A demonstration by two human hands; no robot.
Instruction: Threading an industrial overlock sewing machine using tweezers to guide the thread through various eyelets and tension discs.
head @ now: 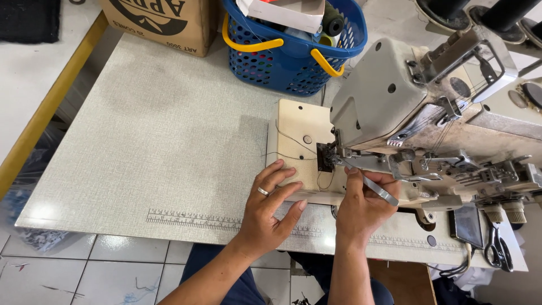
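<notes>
Grey-flecked laminate table (158,147) fills the left and centre of the frame, with a printed ruler strip (192,219) along its near edge and white floor tiles below. Right hand (364,206), lower centre-right, is closed in a pinch on metal tweezers (377,189); the handle end lies across the fingers at lower right. Long axis of the tweezers runs diagonally, tips pointing to the upper left toward the needle area (327,157) of the industrial sewing machine (395,101). Left hand (268,209), wearing a ring, holds nothing and rests flat with fingers spread, touching the cream machine bed (296,127), just left of the right hand. Loose thread crosses the bed. Blue basket (293,62) and cardboard box (164,22) stand at upper centre, well apart. Scissors (498,248) lie at lower right.
</notes>
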